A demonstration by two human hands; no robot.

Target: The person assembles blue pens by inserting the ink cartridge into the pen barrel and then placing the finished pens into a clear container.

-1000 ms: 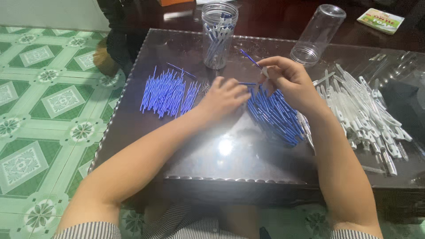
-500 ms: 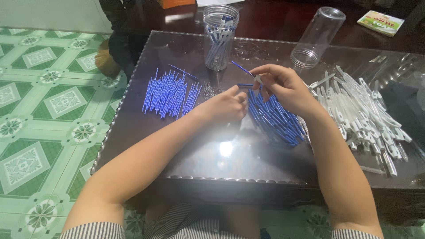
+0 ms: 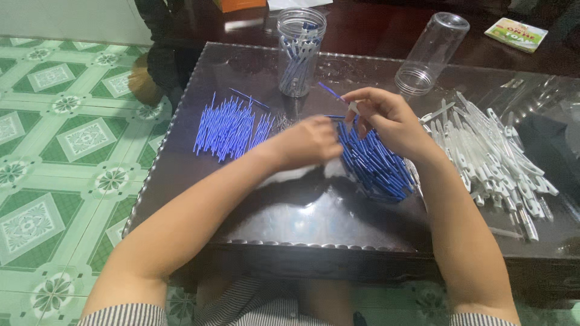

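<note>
Head view looks down on a glass-topped table [image 3: 290,211] with both bare hands working near the middle. So the right hand [image 3: 386,118] is pinched shut on one thin blue refill [image 3: 331,92], fingertips closed around its white end, and the stick pokes up and to the left, clear of the tabletop. Left hand [image 3: 311,142] is curled in a loose fist, knuckles up, sitting right at the left edge of a heap of blue pen barrels [image 3: 374,160]; can't tell if it's actually got anything in it, fingers are tucked under.

Other stuff around: a second pile of thin blue refills [image 3: 226,127] lies spread out to the left of the left hand. A big mess of white pen parts [image 3: 489,154] lies to the right of the right forearm. Further back, a clear jar [image 3: 299,51] stands upright with some pens in it, and an empty clear jar [image 3: 432,54] lies tipped over on its side. Green patterned floor tiles [image 3: 66,145] are off to the left.
</note>
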